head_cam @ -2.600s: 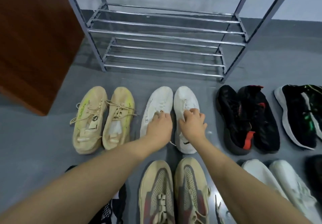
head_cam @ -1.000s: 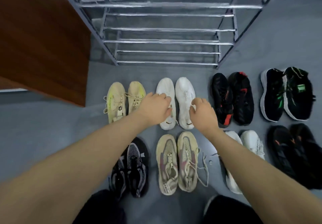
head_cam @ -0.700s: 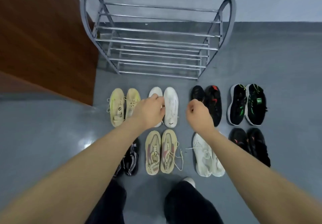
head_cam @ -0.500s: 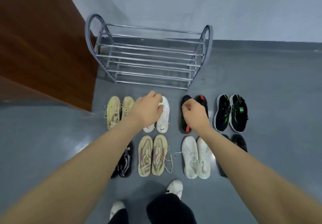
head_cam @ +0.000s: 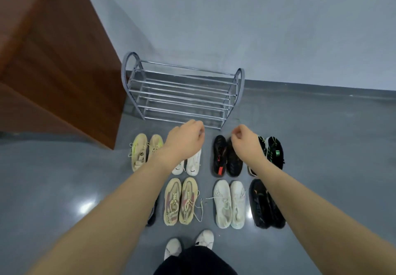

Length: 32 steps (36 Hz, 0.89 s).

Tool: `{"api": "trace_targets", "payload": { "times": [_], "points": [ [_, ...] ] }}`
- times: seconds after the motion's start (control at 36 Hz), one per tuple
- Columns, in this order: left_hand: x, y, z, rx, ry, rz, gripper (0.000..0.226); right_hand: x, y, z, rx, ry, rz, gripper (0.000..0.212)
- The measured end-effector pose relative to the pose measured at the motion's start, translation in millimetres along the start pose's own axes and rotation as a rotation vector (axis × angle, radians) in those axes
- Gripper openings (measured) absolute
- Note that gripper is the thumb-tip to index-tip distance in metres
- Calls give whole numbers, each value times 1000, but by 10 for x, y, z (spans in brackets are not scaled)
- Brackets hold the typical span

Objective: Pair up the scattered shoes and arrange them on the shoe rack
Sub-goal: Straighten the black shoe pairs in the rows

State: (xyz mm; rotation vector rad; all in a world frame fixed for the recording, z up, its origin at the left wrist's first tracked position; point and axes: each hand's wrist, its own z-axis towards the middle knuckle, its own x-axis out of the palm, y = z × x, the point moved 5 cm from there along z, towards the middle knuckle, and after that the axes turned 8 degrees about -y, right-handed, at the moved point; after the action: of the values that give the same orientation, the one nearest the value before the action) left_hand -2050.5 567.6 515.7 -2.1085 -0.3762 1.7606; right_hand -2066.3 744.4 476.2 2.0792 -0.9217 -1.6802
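Observation:
Paired shoes lie in two rows on the grey floor. Back row: beige-yellow pair (head_cam: 141,150), white pair (head_cam: 192,164), black-red pair (head_cam: 222,157), black-green pair (head_cam: 275,150). Front row: a dark shoe (head_cam: 152,214) mostly hidden under my left forearm, tan-pink pair (head_cam: 181,199), white knit pair (head_cam: 229,202), black pair (head_cam: 262,204). My left hand (head_cam: 186,141) hovers above the white pair, fingers curled, holding nothing. With curled fingers, my right hand (head_cam: 246,142) hangs over the black-red pair and holds nothing. The chrome shoe rack (head_cam: 182,95) stands behind with bare shelves.
A brown wooden cabinet (head_cam: 53,60) stands left of the rack. The rack backs onto a pale wall (head_cam: 235,28). My feet in white shoes (head_cam: 188,244) stand just before the front row. Grey floor stretches to both sides.
Both hands let go of the white pair and rose off it. The view pulled up and back, so the whole rack and both shoe rows now show.

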Motion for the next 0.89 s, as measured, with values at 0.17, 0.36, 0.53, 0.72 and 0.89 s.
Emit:
{"api": "trace_targets", "payload": {
  "times": [0.17, 0.36, 0.53, 0.72, 0.89],
  "points": [
    [-294, -184, -207, 3, 5, 5, 24, -221, 152, -252, -31, 7, -43, 18],
    [-525, -472, -161, 14, -43, 38, 24, -540, 179, -81, -73, 24, -38, 17],
    [-365, -843, 191, -41, -87, 41, 25, -845, 60, 381, -179, 56, -2, 15],
    [143, -1441, 587, -195, -112, 15, 25, -1158, -423, 979, -314, 192, -74, 16],
    [686, -1631, 875, -329, -91, -43, 25, -1111, -881, 1282, -356, 293, -103, 11]
  ]
}}
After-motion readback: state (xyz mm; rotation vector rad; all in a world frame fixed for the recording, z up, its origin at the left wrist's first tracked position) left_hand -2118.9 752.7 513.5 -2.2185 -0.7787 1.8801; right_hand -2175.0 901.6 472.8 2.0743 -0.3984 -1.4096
